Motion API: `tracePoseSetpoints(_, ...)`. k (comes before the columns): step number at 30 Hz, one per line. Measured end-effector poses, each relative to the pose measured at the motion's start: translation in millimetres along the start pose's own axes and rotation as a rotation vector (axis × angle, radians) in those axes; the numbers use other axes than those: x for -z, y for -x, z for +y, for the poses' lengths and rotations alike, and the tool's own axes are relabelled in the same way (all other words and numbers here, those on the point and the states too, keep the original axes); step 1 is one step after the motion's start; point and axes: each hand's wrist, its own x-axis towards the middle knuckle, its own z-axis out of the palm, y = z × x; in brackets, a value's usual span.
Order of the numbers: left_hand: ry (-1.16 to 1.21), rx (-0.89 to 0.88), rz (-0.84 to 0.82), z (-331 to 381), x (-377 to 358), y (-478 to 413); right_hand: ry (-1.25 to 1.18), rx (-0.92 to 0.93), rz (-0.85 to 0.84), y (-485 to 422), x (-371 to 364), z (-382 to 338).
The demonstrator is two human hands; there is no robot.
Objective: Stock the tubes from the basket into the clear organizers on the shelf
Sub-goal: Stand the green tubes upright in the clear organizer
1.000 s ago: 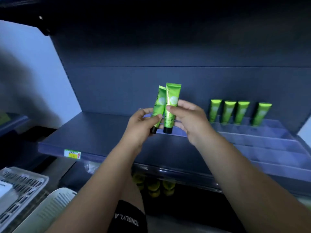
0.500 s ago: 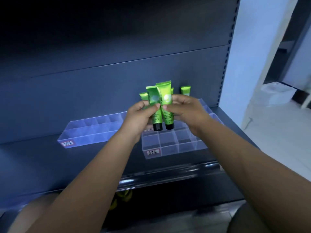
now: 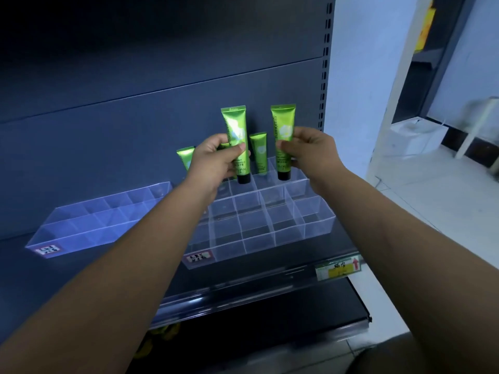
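Observation:
My left hand (image 3: 216, 157) grips one green tube with a black cap (image 3: 236, 136), held upright, cap down. In my right hand (image 3: 310, 151) a second green tube (image 3: 282, 130) is pinched the same way. Both tubes hang just above the back rows of the right clear organizer (image 3: 318, 225) on the dark shelf. Two more green tubes stand in its back row, one (image 3: 259, 155) between my hands, one (image 3: 184, 157) left of my left hand; a third is mostly hidden behind my left hand. The basket is out of view.
A second clear organizer (image 3: 81, 228) lies to the left on the same shelf. A yellow price tag (image 3: 337, 269) sits on the shelf's front edge. The shelf upright (image 3: 326, 63) ends the unit on the right, with white floor and a white box (image 3: 415, 136) beyond.
The view has swung right from the shelf's left end to the right organizer. My hands held the two tubes together; now they are spread apart, one tube in each, closer to the back rows.

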Motion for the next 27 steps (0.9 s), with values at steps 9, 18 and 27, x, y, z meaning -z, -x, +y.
tracePoseSetpoints(9, 0.017, -0.011, 0.048, -4.9, -25.3, -22.5, 0.157, 0.062, -0.017, -45.5, 13.2, 7.5)
tracePoseSetpoints(18, -0.016, -0.022, 0.013, -13.6, -38.9, -33.3, 0.196, 0.051, 0.108, -87.9, 31.0, 24.3)
tracePoseSetpoints(27, -0.080, -0.077, -0.002, -19.1, -65.1, -41.7, 0.506, 0.186, 0.108, -97.1, 8.4, 52.6)
